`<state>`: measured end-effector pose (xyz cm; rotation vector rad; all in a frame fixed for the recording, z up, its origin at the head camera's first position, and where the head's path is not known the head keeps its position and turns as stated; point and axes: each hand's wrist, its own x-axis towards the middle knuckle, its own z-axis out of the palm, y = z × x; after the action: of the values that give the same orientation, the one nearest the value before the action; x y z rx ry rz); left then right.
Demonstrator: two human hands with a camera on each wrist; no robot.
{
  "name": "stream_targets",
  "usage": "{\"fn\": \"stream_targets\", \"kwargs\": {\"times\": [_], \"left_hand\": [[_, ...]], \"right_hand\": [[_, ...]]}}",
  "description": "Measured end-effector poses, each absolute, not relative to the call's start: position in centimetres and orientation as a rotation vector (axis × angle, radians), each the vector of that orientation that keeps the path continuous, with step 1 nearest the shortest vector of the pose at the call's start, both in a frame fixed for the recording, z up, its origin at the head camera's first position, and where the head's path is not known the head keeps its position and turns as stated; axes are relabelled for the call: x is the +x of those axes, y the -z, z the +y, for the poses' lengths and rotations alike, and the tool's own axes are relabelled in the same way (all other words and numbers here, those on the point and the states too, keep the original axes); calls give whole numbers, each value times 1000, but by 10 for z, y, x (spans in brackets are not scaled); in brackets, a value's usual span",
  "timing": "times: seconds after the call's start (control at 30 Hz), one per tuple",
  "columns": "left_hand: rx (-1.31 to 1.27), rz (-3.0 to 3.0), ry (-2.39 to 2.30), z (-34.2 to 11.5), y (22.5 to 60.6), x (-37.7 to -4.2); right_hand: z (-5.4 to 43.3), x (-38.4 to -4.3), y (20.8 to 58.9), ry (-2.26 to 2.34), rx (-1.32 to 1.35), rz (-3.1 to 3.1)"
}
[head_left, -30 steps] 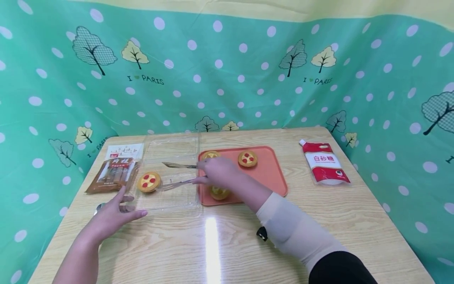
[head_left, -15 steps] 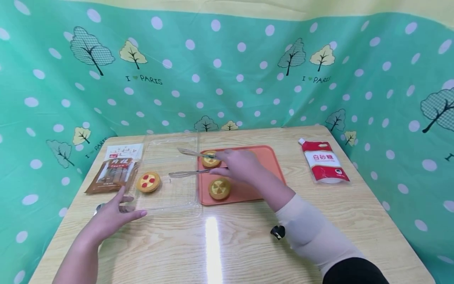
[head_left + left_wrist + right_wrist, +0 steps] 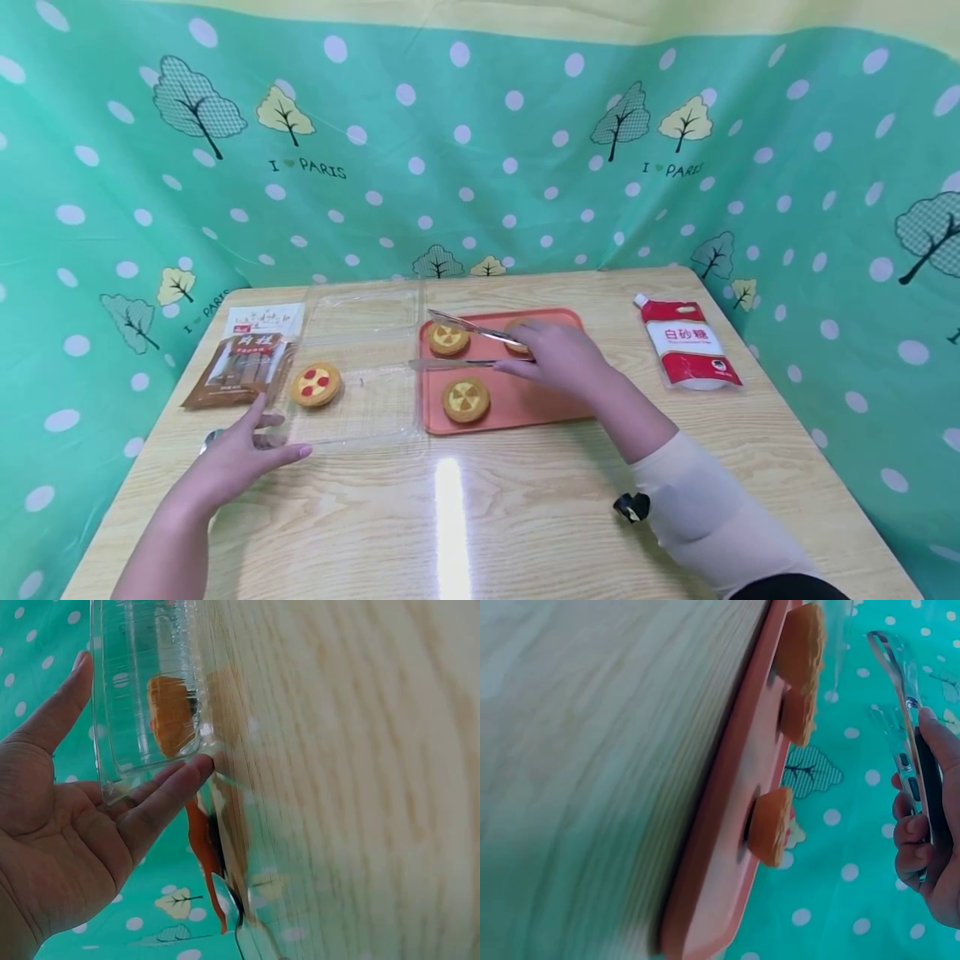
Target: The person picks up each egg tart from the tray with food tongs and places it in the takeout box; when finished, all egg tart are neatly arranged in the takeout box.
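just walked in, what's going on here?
A person is working with tarts at a table. Their right hand holds tongs above a pink tray, tips spread with nothing between them. Their left hand is at the near left corner of an open clear container. Right now one red-topped tart sits in the container and three tarts are on the tray.
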<state>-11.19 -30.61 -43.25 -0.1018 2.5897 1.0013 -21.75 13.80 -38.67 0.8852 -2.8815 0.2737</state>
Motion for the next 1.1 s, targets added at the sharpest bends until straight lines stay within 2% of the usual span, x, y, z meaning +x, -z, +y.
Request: {"fn": "stream_targets", "kwargs": {"times": [0.27, 1.1], "left_hand": [[-100, 2596, -993, -305, 432, -111], [-105, 2588, -990, -306, 433, -110]], "right_hand": [[157, -204, 390, -227, 807, -3007], [191, -175, 408, -222, 858, -3037]]}}
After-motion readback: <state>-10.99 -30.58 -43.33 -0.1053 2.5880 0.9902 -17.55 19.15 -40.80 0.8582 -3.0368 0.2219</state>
